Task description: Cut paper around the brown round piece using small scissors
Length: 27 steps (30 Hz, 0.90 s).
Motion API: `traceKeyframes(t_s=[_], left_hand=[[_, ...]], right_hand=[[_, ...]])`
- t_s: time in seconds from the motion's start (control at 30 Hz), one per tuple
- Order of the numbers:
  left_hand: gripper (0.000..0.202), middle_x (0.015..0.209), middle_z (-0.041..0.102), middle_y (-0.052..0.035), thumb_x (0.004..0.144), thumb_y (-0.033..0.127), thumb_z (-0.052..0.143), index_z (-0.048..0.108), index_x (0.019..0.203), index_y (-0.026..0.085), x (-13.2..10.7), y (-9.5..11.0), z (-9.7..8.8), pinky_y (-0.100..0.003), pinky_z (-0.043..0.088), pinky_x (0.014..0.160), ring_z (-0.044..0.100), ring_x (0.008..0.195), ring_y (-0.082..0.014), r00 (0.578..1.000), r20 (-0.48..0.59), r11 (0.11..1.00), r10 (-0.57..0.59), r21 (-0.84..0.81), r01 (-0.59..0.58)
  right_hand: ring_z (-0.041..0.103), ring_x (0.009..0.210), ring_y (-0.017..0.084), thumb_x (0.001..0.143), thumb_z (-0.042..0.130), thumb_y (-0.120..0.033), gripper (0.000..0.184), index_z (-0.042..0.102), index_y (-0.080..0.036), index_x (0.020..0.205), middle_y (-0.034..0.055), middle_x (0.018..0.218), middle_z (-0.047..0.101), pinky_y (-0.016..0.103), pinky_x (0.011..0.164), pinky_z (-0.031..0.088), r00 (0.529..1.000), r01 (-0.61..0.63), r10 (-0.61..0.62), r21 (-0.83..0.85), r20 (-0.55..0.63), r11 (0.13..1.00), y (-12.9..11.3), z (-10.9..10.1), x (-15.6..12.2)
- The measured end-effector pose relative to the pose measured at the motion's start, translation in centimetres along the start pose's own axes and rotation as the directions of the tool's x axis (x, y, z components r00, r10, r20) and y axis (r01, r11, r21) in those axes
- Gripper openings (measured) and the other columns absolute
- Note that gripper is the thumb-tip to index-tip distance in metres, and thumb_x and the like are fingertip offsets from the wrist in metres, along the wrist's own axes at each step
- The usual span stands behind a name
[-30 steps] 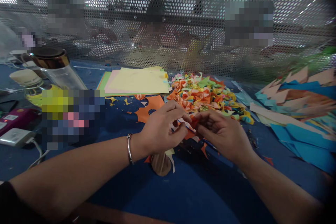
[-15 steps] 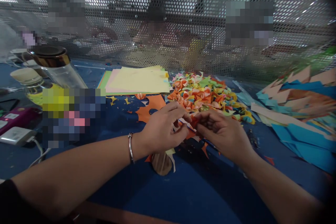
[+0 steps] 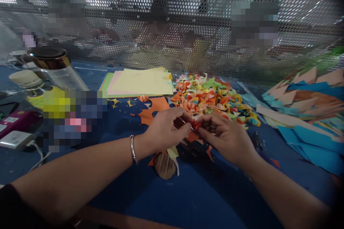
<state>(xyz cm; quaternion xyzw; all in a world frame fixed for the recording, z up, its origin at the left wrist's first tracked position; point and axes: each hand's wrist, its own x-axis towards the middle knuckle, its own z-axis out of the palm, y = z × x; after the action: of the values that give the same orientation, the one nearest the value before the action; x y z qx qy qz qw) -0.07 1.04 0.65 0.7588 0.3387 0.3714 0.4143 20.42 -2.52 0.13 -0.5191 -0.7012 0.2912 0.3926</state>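
My left hand (image 3: 166,130) and my right hand (image 3: 227,136) meet over the blue table (image 3: 188,200), fingers pinched together on a small orange paper piece (image 3: 195,125). A silver bangle (image 3: 132,149) circles my left wrist. Just beyond my fingers lies a heap of small folded paper shapes (image 3: 212,98) in orange, yellow, green and pink. Orange paper scraps (image 3: 153,112) lie under and left of my hands, and a brown rounded object (image 3: 163,166) rests below my left hand.
A stack of pastel paper sheets (image 3: 142,82) lies at the back. Blue and tan cut paper (image 3: 303,114) is piled on the right. Glass jars (image 3: 53,69), a purple device (image 3: 16,121) and a white charger (image 3: 16,140) stand left. A perforated metal screen (image 3: 172,18) closes the back, with people behind it.
Both hands have drawn a little closer together and the orange piece between the fingertips now looks smaller and more bunched. Nothing else on the table has moved.
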Motion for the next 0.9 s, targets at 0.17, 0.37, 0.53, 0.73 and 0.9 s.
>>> traceKeyframes(t_s=[0.17,0.37,0.53,0.73,0.9], left_hand=[[0.010,0.081,0.070,-0.0023,0.081,0.021,0.062,0.069,0.087,0.018,0.1,-0.3,0.0,-0.026,0.050,0.068,0.062,0.071,-0.0118,1.000,0.007,0.999,-0.027,-0.038,0.027],[0.013,0.082,0.071,-0.0043,0.080,0.026,0.067,0.071,0.089,0.017,0.2,-0.9,0.1,-0.027,0.052,0.068,0.064,0.073,-0.0131,0.995,0.019,0.982,-0.100,-0.157,0.102],[0.014,0.081,0.072,-0.0046,0.081,0.028,0.067,0.071,0.089,0.017,0.2,-1.2,0.4,-0.028,0.055,0.070,0.065,0.071,-0.0133,0.988,0.033,0.966,-0.149,-0.209,0.153],[0.014,0.080,0.072,-0.0050,0.081,0.028,0.068,0.071,0.087,0.016,0.3,-1.2,0.4,-0.026,0.055,0.068,0.065,0.070,-0.0132,0.993,0.022,0.972,-0.113,-0.206,0.115],[0.019,0.080,0.072,-0.0052,0.081,0.034,0.072,0.071,0.087,0.015,0.4,-1.1,0.2,-0.025,0.052,0.064,0.063,0.068,-0.0121,0.994,0.032,0.977,-0.103,-0.183,0.107]], right_hand=[[0.066,0.061,0.016,0.084,0.066,-0.032,0.012,0.069,-0.022,0.089,0.0018,0.071,0.070,0.027,0.058,0.055,1.000,0.020,-0.020,-0.015,-0.012,1.000,-0.2,0.1,0.0],[0.066,0.061,0.016,0.084,0.068,-0.034,0.013,0.068,-0.022,0.090,0.0021,0.072,0.070,0.026,0.057,0.055,1.000,0.010,-0.010,-0.011,-0.005,1.000,-0.2,0.0,-0.1],[0.065,0.060,0.015,0.085,0.066,-0.031,0.010,0.067,-0.023,0.090,0.0014,0.072,0.070,0.025,0.057,0.055,1.000,0.028,-0.028,-0.003,0.000,1.000,-0.1,0.1,-0.1],[0.065,0.060,0.014,0.086,0.065,-0.027,0.008,0.068,-0.022,0.092,0.0011,0.072,0.070,0.025,0.056,0.054,0.997,0.076,-0.076,-0.011,-0.006,0.997,0.2,0.2,-0.1],[0.066,0.059,0.014,0.086,0.064,-0.027,0.007,0.068,-0.022,0.091,0.0004,0.070,0.070,0.024,0.054,0.054,0.996,0.084,-0.084,-0.009,-0.002,0.996,-0.1,0.1,-0.1]])
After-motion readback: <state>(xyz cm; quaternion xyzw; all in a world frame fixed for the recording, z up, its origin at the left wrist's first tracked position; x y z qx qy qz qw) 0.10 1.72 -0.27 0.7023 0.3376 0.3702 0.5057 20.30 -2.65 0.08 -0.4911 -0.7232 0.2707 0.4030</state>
